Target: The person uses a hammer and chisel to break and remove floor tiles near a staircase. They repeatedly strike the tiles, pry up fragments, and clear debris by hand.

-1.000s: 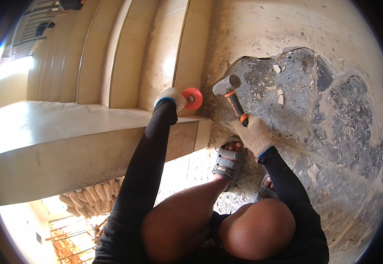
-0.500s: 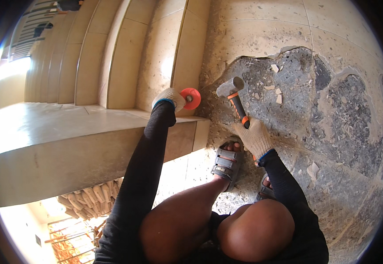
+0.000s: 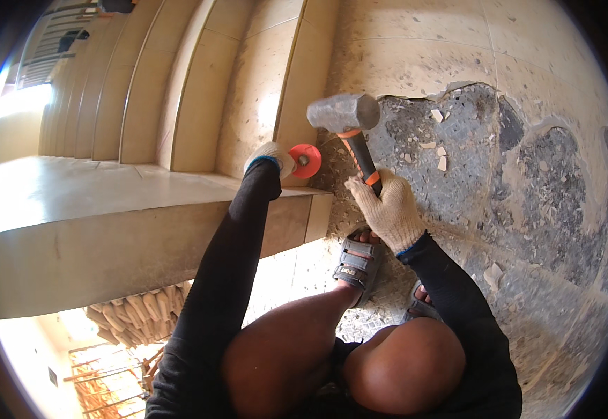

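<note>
My left hand (image 3: 268,156), in a cream knit glove, is closed round a chisel with a round red hand guard (image 3: 313,163); its metal striking end shows in the middle of the disc. It is at the foot of the lowest stair, and the chisel's tip is hidden. My gloved right hand (image 3: 391,213) grips the black and orange handle of a club hammer (image 3: 344,114). The hammer's grey steel head is raised, above and slightly right of the red guard, apart from it.
Tiled stairs (image 3: 196,91) rise to the left beside a tiled ledge (image 3: 94,244). On the right, floor tiles are broken away, baring rough grey mortar (image 3: 450,153) with loose tile chips (image 3: 443,163). My sandalled foot (image 3: 357,260) stands close below the right hand. Stacked sacks (image 3: 136,318) lie at lower left.
The hammer has come up and to the left, its head larger in view. My right hand has risen slightly with it. The left hand and chisel stay nearly in place.
</note>
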{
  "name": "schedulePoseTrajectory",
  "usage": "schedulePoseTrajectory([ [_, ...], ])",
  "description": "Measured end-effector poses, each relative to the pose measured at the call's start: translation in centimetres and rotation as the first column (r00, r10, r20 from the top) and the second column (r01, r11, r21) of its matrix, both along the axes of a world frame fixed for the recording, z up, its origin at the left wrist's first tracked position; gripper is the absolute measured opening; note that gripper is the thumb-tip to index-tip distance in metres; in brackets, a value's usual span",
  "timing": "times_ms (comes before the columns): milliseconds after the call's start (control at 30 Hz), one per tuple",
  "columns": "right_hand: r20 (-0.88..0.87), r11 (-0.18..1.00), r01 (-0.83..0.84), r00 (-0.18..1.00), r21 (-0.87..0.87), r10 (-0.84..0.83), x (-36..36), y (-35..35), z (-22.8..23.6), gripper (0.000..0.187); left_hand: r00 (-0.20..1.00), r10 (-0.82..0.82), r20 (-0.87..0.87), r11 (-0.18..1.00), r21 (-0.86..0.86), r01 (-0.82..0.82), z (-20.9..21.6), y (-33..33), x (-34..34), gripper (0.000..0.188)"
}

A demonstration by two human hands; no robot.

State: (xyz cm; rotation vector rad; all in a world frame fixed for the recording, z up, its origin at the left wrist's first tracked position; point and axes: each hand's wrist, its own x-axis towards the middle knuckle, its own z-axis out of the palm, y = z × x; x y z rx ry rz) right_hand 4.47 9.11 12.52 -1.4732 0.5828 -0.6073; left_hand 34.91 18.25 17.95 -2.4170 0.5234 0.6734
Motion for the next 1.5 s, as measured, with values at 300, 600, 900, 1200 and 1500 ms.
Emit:
schedulePoseTrajectory([
  [300, -0.569, 0.945, -0.319, 0.791, -0.065, 0.228, 3.8, 1.2, -1.3, 0.043, 0.997, -0.006, 0.083, 0.991, -0.135, 0.017, -1.1, 0.0, 0.4, 0.05],
  [600, 0.091, 0.998, 0.008, 0.996, -0.064, -0.002, 3.7, 0.2, 0.7, 0.046, 0.999, 0.014, 0.043, 0.992, -0.128, -0.008, -0.2, -1.3, -1.0, 0.041],
  [900, -0.216, 0.957, -0.127, 0.974, -0.26, 0.07, 3.9, -2.2, 2.4, 0.039, 0.998, 0.033, 0.059, 0.984, -0.178, -0.022, 0.4, -1.0, -1.0, 0.043],
  [1200, -0.515, 0.938, -0.315, 0.833, -0.144, 0.201, 4.1, -0.3, 1.6, 0.037, 0.999, -0.03, 0.025, 0.987, -0.157, 0.033, 0.0, -0.5, -1.3, 0.044],
  [1500, 0.173, 0.994, 0.079, 0.983, -0.071, -0.066, 4.6, -1.0, 2.4, 0.046, 0.998, 0.04, 0.051, 0.985, -0.168, -0.031, 0.6, -1.2, -1.3, 0.042],
])
